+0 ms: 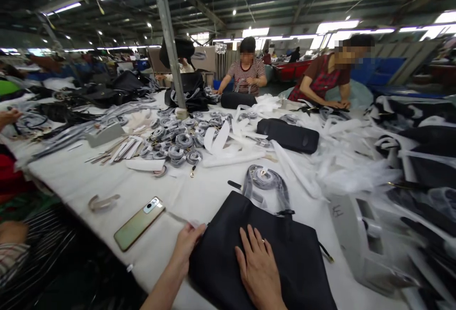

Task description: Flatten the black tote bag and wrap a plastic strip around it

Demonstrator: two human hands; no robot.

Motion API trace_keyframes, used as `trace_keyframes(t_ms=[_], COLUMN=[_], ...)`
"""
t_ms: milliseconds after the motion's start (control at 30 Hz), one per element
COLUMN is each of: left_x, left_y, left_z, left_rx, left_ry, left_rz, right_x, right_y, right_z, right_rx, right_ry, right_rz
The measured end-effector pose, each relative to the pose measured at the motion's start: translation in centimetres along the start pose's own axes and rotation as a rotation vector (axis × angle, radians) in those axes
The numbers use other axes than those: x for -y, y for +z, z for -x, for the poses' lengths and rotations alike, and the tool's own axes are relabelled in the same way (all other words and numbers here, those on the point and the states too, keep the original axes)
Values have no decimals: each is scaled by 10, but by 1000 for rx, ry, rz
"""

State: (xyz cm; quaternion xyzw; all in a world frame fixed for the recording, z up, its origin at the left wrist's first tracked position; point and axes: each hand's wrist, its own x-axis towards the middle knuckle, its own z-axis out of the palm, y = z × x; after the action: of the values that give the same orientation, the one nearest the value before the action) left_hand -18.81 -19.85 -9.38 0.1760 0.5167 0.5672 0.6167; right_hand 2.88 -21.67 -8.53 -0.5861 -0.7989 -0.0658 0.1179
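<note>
A black leather handbag (285, 253) lies flat on the white-covered table (67, 167) right in front of me. My right hand (258, 269) rests on its front panel, fingers spread, with a ring on one finger. My left hand (187, 248) sits at the bag's upper left edge, next to a thin white strip (183, 219). Whether those fingers grip the edge or the strip is hard to tell. Just beyond the bag lies a coiled strap (265, 179) with a metal buckle.
A gold-backed phone (138, 223) lies left of my hands. Beyond are several coiled grey straps (174, 141), a black bag (288, 135) and white wrapping (349, 172). A grey-white fixture (356, 234) stands to the right. Co-workers (245, 70) (327, 75) work across the table; another person's hand (9, 117) shows at left.
</note>
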Motion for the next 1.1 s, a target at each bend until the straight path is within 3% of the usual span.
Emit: trace_keyframes(t_ms=[167, 367, 567, 700, 833, 967, 1100], left_x=[-5, -15, -61, -88, -111, -140, -151], left_y=[8, 4, -18, -36, -42, -30, 8], left_z=[-19, -11, -21, -32, -32, -10, 24], left_rx=[-84, -103, -88, -126, -115, 17, 161], left_ry=[-26, -32, 152, 208, 245, 400, 591], left_rz=[-14, 126, 416, 477, 517, 518, 435], right_x=[-1, -3, -4, -7, -9, -10, -5], right_y=[1, 4, 10, 12, 14, 16, 11], right_z=[1, 1, 1, 0, -1, 0, -1], right_rx=[-22, -43, -64, -90, -73, -73, -69], right_ry=[-9, -19, -37, -54, -75, -72, -48], right_rz=[15, 45, 79, 92, 90, 69, 51])
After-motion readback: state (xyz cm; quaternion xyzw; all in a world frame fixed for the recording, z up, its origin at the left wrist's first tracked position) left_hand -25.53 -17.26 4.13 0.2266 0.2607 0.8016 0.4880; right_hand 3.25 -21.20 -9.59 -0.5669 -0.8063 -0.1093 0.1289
